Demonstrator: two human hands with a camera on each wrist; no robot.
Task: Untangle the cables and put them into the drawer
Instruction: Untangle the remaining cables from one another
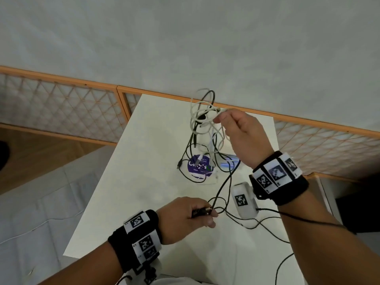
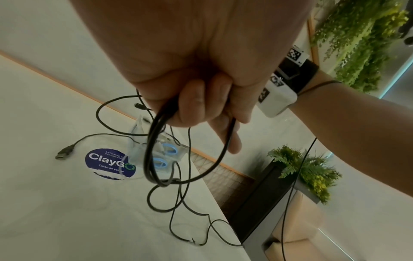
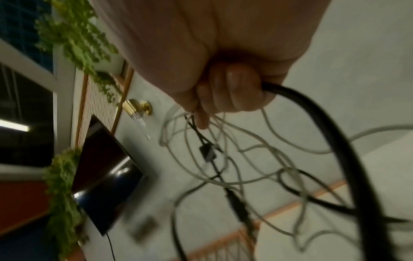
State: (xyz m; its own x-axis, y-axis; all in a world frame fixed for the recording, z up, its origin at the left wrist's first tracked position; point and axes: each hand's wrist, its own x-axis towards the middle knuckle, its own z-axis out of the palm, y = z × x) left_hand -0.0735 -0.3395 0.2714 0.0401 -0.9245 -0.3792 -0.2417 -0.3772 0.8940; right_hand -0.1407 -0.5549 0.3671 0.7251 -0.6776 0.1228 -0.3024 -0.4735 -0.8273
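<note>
A tangle of white cables (image 1: 193,118) and thin black cables hangs over the white table (image 1: 144,182). My right hand (image 1: 220,120) holds it up at the far side, fingers (image 3: 232,88) curled round white strands (image 3: 245,159) and a thick black cable (image 3: 335,141). Nearer me, my left hand (image 1: 207,214) grips a black cable (image 1: 221,189) that runs up towards the tangle. Its fingers (image 2: 196,106) are curled round a doubled black loop (image 2: 152,150). A black USB plug (image 2: 64,152) lies on the table. No drawer is in view.
A round blue ClayGo sticker (image 1: 197,167) and a clear plastic case with blue rings (image 2: 161,155) lie under the hanging cables. An orange-framed lattice rail (image 1: 61,103) runs behind the table. Dark furniture (image 1: 357,212) stands off the right edge, with plants (image 2: 308,169) nearby.
</note>
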